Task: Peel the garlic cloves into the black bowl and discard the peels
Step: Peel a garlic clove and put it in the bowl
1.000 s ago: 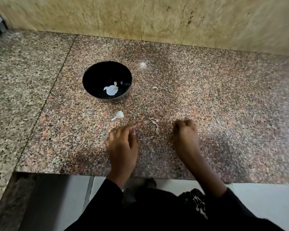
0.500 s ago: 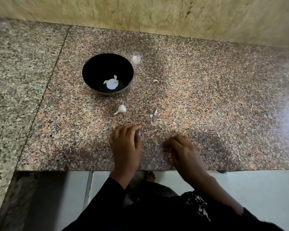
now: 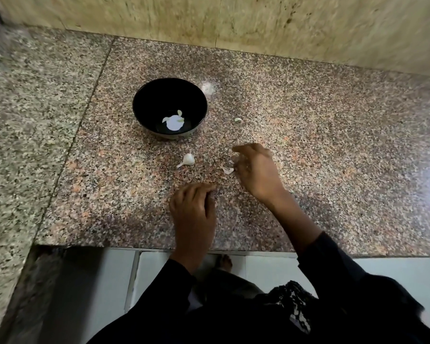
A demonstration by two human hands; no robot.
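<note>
Unpeeled garlic clove [image 3: 188,160], white, bulbous with a thin tail, lies on speckled granite counter [image 3: 333,150] between round black bowl [image 3: 169,108] and the hands. Papery peels [image 3: 227,167] touch right hand [image 3: 257,170], fingers curled over them. Left hand [image 3: 193,209] rests knuckles-up, fingers curled; contents cannot be told.

Right hand [image 3: 255,170] curls over peel scraps [image 3: 227,167] on the granite counter [image 3: 333,145]; left hand [image 3: 193,209] rests nearer, garlic clove [image 3: 188,160] beside the black bowl [image 3: 169,95].
</note>
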